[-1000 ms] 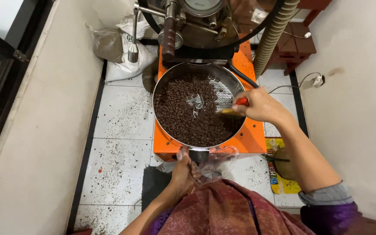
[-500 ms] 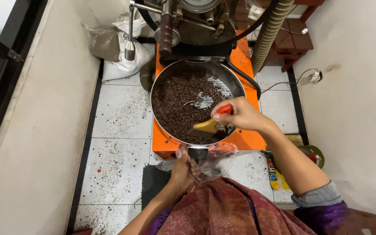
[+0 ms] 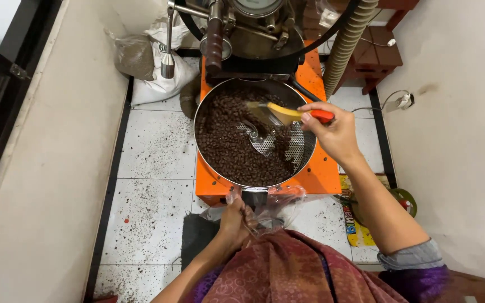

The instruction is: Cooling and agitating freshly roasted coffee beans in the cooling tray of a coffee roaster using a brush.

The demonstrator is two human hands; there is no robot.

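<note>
The head view shows the right hand [image 3: 335, 132] with fingers wrapped around the red handle of a brush [image 3: 287, 112], whose yellowish head sits over dark roasted beans [image 3: 228, 148] in the round cooling tray [image 3: 209, 101] of an orange roaster. The brush looks light and stiff, best held by that handle; the beans are loose and roll easily. The left hand [image 3: 236, 220] pinches a thin, limp clear plastic bag [image 3: 279, 199] below the tray's chute. The white tiled floor [image 3: 147, 202], hemmed by walls, is speckled with debris.
</note>
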